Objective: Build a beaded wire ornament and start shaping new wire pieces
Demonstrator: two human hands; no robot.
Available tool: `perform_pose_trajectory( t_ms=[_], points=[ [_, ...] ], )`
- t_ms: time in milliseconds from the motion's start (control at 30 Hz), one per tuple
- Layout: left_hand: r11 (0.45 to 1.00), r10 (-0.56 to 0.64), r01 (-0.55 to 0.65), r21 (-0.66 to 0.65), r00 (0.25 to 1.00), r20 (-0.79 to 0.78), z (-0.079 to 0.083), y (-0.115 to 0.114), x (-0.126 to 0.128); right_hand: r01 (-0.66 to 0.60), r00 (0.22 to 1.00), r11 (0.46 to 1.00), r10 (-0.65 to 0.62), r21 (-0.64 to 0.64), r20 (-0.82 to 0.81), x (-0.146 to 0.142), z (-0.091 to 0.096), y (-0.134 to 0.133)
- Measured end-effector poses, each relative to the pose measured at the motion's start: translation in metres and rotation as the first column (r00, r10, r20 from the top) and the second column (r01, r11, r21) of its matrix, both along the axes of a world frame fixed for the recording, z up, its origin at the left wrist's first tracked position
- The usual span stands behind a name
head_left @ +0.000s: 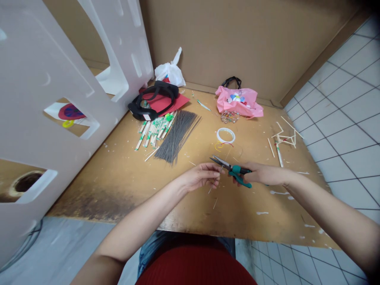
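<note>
My left hand (205, 175) pinches a thin wire (211, 187) near the front middle of the table. My right hand (257, 173) is wrapped round the teal and black handles of a pair of pliers (234, 170). The jaws of the pliers point left and lie right by the wire, close to my left fingertips; whether they touch it I cannot tell. Just beyond stand a roll of white tape (226, 135) and some yellow and red wire pieces (219, 146).
Left of centre lie a bundle of grey wires (178, 136), wrapped chopsticks (154, 130) and a black headset (152, 101). A white bag (170, 73) and a pink bag (237, 102) sit at the back. A stick frame (286, 139) lies right; a white plastic panel (97, 79) borders the left.
</note>
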State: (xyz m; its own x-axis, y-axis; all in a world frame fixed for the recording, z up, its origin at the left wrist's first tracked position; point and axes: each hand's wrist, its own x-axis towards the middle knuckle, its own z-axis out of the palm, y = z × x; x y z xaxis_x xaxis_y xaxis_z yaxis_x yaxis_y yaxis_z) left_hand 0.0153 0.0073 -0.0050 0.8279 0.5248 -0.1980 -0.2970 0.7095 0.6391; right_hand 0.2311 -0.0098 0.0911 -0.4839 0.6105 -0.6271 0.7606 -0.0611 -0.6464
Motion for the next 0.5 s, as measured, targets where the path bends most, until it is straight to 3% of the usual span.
perform_pose_trajectory(
  t_ms=[500],
  points=[
    [1.0, -0.013, 0.013, -0.005, 1.0, 0.003, -0.0012, -0.0004, -0.0004, 0.057, 0.997, 0.997, -0.059, -0.059, -0.043, -0.0019, 0.003, -0.0012]
  ],
)
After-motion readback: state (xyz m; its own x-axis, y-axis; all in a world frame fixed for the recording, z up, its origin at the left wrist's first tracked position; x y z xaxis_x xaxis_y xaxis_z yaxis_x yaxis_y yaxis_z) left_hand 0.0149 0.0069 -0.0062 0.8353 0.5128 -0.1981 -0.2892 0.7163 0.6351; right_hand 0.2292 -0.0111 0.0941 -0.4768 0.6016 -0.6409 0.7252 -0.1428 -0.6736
